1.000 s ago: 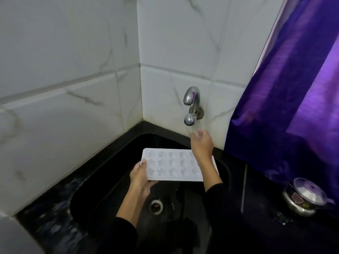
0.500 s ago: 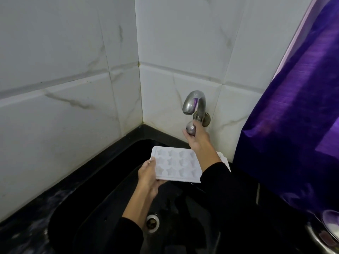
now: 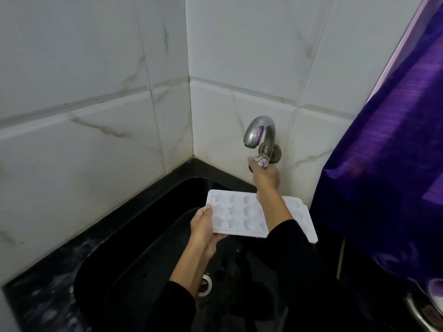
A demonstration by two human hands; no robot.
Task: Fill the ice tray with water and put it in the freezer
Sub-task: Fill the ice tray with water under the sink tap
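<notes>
Here the left hand (image 3: 203,226) grips the near-left edge of the white ice tray (image 3: 242,215) (star-shaped cells), holding it over the black sink (image 3: 134,248) below the tap (image 3: 260,133). The right hand (image 3: 265,176) reaches up, fingers closed around the tap's knob (image 3: 262,161).

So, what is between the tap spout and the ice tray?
Only open air in the head view: no water runs from the tap spout to the ice tray below.

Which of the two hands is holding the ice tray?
The left hand grips the ice tray by its left edge; the right hand is at the tap.
</notes>
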